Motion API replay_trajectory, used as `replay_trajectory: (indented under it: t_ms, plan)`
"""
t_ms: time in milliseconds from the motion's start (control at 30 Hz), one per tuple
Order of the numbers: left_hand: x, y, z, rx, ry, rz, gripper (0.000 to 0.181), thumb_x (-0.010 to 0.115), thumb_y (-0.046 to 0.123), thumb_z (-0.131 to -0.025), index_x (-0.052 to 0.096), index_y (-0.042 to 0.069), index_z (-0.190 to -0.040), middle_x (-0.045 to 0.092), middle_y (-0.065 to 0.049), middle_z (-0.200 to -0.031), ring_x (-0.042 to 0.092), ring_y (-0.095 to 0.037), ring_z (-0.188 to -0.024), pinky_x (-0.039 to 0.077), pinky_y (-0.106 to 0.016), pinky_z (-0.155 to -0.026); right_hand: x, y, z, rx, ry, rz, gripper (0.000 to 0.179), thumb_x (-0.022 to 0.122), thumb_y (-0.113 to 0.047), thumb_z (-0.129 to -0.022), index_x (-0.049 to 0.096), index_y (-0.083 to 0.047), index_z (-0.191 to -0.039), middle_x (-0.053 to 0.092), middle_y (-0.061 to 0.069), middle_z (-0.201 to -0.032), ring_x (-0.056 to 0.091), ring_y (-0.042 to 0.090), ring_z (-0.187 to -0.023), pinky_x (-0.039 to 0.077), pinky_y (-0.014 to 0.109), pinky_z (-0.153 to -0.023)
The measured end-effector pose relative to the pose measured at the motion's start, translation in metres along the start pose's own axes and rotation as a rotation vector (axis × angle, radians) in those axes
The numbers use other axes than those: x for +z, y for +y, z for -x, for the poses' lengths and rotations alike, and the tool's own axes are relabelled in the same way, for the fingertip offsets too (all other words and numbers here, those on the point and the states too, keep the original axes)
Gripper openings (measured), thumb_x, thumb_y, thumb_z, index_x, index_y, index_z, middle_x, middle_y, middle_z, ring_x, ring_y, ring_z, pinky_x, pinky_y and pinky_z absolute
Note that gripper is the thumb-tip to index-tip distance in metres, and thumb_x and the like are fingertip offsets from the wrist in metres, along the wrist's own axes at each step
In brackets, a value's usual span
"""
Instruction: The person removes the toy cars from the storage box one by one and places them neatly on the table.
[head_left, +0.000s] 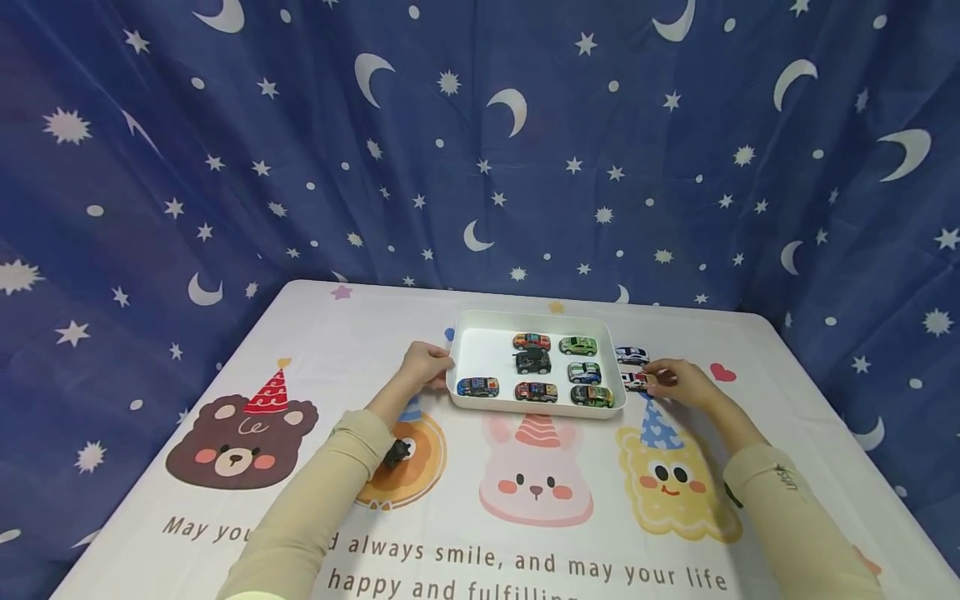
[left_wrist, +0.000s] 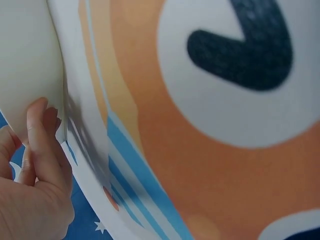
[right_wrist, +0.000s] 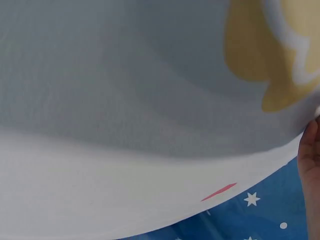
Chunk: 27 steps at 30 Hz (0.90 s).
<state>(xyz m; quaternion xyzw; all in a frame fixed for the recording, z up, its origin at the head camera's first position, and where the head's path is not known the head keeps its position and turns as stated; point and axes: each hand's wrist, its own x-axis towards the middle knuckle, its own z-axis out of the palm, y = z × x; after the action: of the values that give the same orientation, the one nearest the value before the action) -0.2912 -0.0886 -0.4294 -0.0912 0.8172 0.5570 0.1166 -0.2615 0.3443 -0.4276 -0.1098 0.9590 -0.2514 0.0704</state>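
Left hand [head_left: 424,364] pressed against the white tray's [head_left: 468,321] left wall, fingers curled on it. Right hand [head_left: 681,382] just right of the tray, fingertips pinching a small toy car [head_left: 634,381], a white-and-blue car [head_left: 632,355] just behind. Seven toy cars parked inside the tray.
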Motion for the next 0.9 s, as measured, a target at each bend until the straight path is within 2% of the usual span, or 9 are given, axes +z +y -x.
replay_trajectory:
  t_ms: [200, 433, 533, 633, 767, 900]
  plan:
    - [-0.001, -0.004, -0.002, -0.018, -0.009, 0.005, 0.031, 0.060, 0.003, -0.083, 0.061, -0.007, -0.112, 0.066, -0.023, -0.098, 0.056, -0.007, -0.049, 0.056, -0.017, -0.046, 0.003, 0.001, 0.001, 0.000, -0.034, -0.043, 0.046, 0.070, -0.014, -0.083, 0.055, 0.009, -0.121, 0.056, 0.031, -0.121, 0.054, 0.046, -0.110, 0.047, 0.058, -0.098]
    - [-0.003, -0.006, -0.002, -0.048, -0.007, 0.011, 0.031, 0.061, 0.004, -0.083, 0.062, -0.006, -0.113, 0.065, -0.017, -0.092, 0.054, -0.006, -0.046, 0.054, -0.015, -0.044, -0.001, 0.000, 0.002, -0.048, -0.064, -0.084, 0.053, 0.071, -0.015, -0.083, 0.051, 0.011, -0.124, 0.053, 0.033, -0.124, 0.052, 0.048, -0.112, 0.046, 0.059, -0.099]
    - [-0.004, -0.004, -0.001, -0.038, -0.002, 0.009, 0.032, 0.060, 0.004, -0.083, 0.061, -0.006, -0.114, 0.066, -0.020, -0.094, 0.054, -0.006, -0.047, 0.055, -0.016, -0.045, -0.004, -0.001, 0.003, -0.068, -0.068, -0.146, 0.057, 0.069, -0.014, -0.084, 0.045, 0.012, -0.129, 0.053, 0.034, -0.122, 0.052, 0.048, -0.112, 0.045, 0.060, -0.099]
    - [-0.004, -0.002, 0.001, -0.031, -0.016, 0.010, 0.033, 0.060, 0.004, -0.083, 0.060, -0.007, -0.115, 0.068, -0.024, -0.097, 0.057, -0.007, -0.049, 0.056, -0.017, -0.047, -0.005, 0.001, 0.004, -0.051, -0.076, -0.209, 0.058, 0.067, -0.013, -0.086, 0.040, 0.011, -0.132, 0.052, 0.034, -0.122, 0.051, 0.047, -0.112, 0.045, 0.060, -0.099]
    - [-0.003, 0.000, 0.003, -0.031, -0.026, 0.013, 0.033, 0.060, 0.003, -0.084, 0.060, -0.007, -0.115, 0.068, -0.024, -0.096, 0.057, -0.008, -0.050, 0.057, -0.017, -0.048, -0.006, -0.001, 0.006, -0.036, -0.060, -0.206, 0.054, 0.064, -0.015, -0.089, 0.042, 0.011, -0.131, 0.051, 0.035, -0.123, 0.051, 0.047, -0.112, 0.048, 0.058, -0.097]
    - [-0.002, 0.002, 0.004, -0.029, -0.026, 0.019, 0.032, 0.060, 0.004, -0.084, 0.061, -0.006, -0.114, 0.067, -0.020, -0.092, 0.057, -0.008, -0.050, 0.056, -0.016, -0.047, -0.012, -0.010, 0.007, -0.006, 0.000, -0.202, 0.050, 0.060, -0.013, -0.091, 0.043, 0.010, -0.131, 0.049, 0.035, -0.126, 0.050, 0.048, -0.114, 0.048, 0.058, -0.097]
